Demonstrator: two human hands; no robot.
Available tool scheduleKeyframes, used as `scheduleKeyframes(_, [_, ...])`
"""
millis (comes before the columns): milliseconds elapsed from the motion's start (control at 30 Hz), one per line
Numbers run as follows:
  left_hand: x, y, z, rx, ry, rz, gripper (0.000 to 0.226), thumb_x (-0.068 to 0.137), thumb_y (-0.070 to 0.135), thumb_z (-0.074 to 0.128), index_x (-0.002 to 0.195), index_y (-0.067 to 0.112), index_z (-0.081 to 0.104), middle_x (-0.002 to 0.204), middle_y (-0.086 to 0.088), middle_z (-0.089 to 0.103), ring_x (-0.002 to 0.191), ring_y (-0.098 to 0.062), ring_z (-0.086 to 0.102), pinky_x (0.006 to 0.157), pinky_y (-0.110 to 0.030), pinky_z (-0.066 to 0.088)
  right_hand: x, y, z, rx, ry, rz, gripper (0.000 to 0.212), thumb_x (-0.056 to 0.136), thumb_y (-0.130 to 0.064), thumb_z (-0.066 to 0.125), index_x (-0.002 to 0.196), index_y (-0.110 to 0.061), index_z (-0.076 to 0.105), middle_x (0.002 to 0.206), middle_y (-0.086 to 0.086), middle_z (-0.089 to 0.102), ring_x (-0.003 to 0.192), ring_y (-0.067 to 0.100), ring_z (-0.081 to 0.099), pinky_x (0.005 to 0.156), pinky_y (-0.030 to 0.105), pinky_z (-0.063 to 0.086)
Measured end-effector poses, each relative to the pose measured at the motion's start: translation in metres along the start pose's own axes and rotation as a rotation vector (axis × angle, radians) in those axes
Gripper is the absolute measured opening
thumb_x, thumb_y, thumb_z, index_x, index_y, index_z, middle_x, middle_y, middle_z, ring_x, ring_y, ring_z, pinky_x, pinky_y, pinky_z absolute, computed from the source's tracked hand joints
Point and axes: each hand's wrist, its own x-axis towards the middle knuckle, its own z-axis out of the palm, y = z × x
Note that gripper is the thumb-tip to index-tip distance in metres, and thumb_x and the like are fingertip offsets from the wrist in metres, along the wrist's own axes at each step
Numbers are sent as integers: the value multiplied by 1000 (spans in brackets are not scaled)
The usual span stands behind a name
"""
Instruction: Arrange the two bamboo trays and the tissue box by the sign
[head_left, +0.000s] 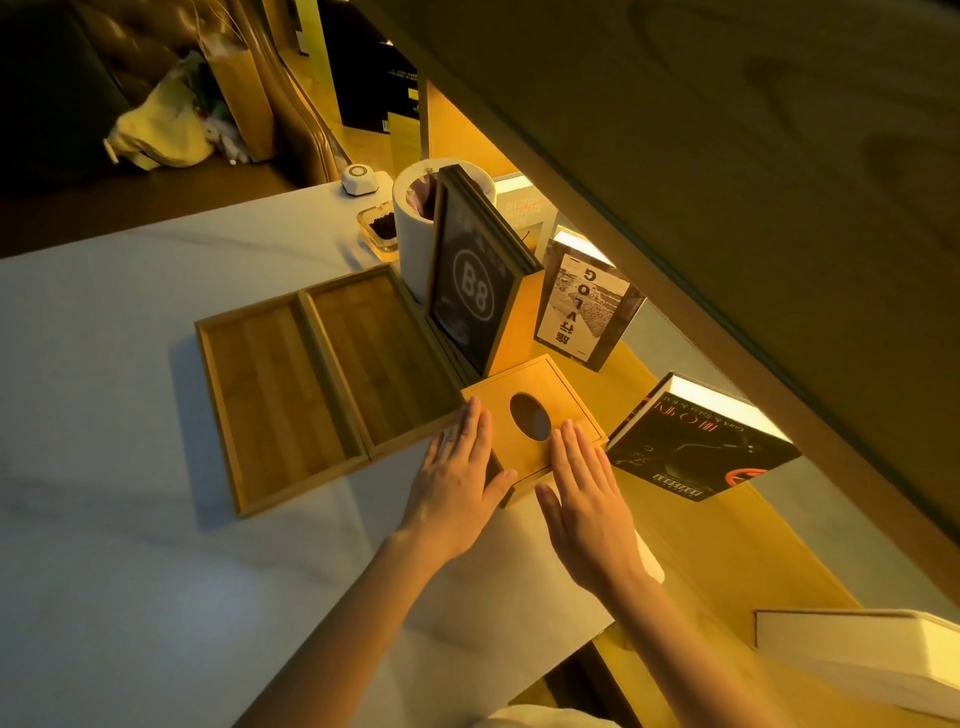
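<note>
Resting flat with fingers together, left hand (457, 467) and right hand (587, 499) press the tissue box (524, 395) beside two bamboo trays (322, 374) and sign (472, 296).

Sign (470, 293), frame centre: "B8" in a white circle
Upside-down book (584, 306), right of centre: letters "G", "O", "V"

A lounge or café seating area under warm light: a numbered "B8" sign (475, 291) stands on the pale bench (130, 364) beside an ashtray (378, 226) and a call button (357, 179), with display books (582, 306) on a lit wooden shelf (727, 535) and a tufted leather sofa (93, 47) behind
</note>
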Motion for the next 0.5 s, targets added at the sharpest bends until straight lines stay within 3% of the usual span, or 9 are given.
scheduleKeyframes(133, [0, 2, 0, -9, 11, -16, 73, 87, 53, 26, 140, 18, -11, 154, -4, -14, 141, -22, -5, 114, -34, 7, 0, 3, 1, 18, -23, -8, 55, 95, -45, 18, 141, -14, 16, 147, 3, 18, 137, 27, 13, 109, 47, 16])
scheduleKeyframes(300, [-1, 2, -1, -16, -7, -22, 72, 88, 52, 27, 140, 19, -10, 154, -4, -13, 141, -23, -4, 115, -37, 8, 1, 1, -4, 40, -48, -5, 61, 94, -49, 8, 141, -13, 23, 148, 4, 21, 138, 26, 14, 110, 46, 14])
scheduleKeyframes(400, [-4, 5, -10, -118, -6, -24, 66, 90, 48, 30, 141, 21, -2, 155, -1, -6, 142, -22, 1, 114, -39, 15, 5, -7, -14, 82, -26, 7, 62, 94, -47, 12, 134, -9, 41, 141, 12, 44, 134, 31, 32, 108, 44, 25])
scheduleKeyframes(500, [-9, 7, -34, -379, 54, -63, 54, 91, 37, 37, 139, 18, 22, 152, -4, 23, 136, -22, 27, 105, -35, 34, 18, -21, -30, 196, 17, -3, 41, 95, -31, 35, 123, -8, 54, 126, 12, 60, 120, 31, 53, 97, 37, 43])
